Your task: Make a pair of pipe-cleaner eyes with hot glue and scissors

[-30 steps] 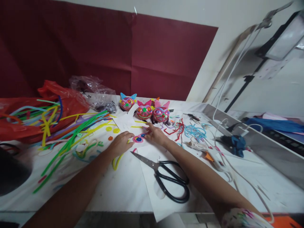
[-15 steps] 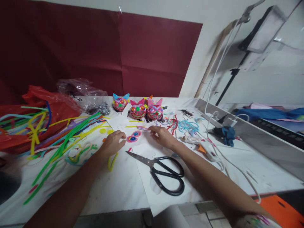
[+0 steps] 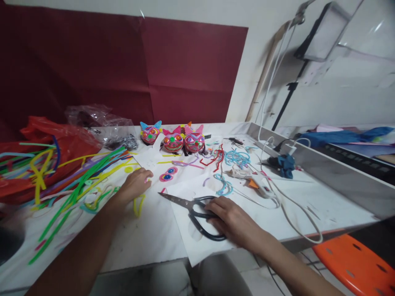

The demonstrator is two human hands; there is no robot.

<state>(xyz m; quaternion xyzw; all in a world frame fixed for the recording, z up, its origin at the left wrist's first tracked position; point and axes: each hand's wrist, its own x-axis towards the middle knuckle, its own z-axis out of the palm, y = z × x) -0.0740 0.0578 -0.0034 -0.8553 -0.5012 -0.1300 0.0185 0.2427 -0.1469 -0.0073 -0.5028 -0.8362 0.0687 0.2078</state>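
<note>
My right hand (image 3: 226,220) has its fingers curled on the black handles of the large scissors (image 3: 202,216), which lie on a white paper sheet (image 3: 185,236) with the blades pointing left. My left hand (image 3: 137,183) is closed in a pinch, with a tiny pinkish bit showing at its fingertips, too small to name. Just right of it two pink-rimmed discs with blue centres (image 3: 168,174) lie on the table. A yellow pipe-cleaner loop (image 3: 139,205) lies below my left hand.
Colourful cat-like heads (image 3: 173,140) stand at the back. Pipe cleaners (image 3: 77,189) and a red bag (image 3: 74,137) cover the left. Blue and red strands (image 3: 236,158), a glue gun (image 3: 261,187) and its white cable are right. An orange stool (image 3: 354,259) stands lower right.
My right hand has moved from beside the discs down and right onto the scissors' handles, leaving a purple-pink strip behind. The whole view has shifted slightly.
</note>
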